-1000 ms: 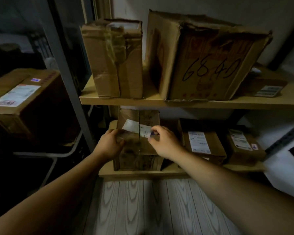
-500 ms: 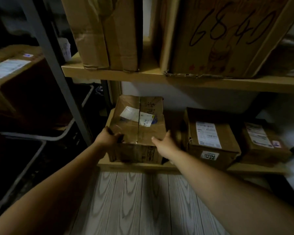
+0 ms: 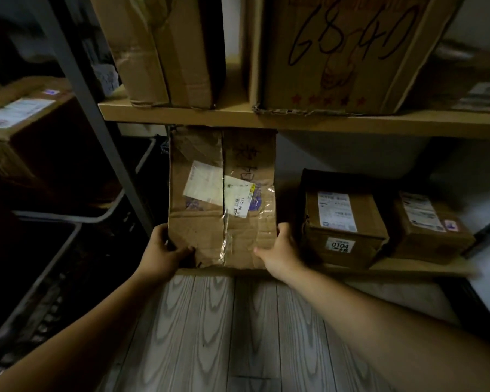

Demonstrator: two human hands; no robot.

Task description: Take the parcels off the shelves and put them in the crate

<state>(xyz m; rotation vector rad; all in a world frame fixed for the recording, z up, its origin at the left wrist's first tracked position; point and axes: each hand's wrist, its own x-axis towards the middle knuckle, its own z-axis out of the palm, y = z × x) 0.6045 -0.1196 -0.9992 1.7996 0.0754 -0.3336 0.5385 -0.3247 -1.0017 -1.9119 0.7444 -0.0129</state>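
the left hand [image 3: 164,250] grips the near left corner of a taped cardboard parcel [image 3: 198,222], thumb on its labelled face, and the right hand [image 3: 277,251] clasps the near right edge. the parcel is tilted at the left end of the lower shelf [image 3: 408,268], its far edge close under the upper shelf [image 3: 309,121]. just to its right a box marked 0104 [image 3: 343,222] sits on the same shelf, with a smaller box [image 3: 427,224] beside that.
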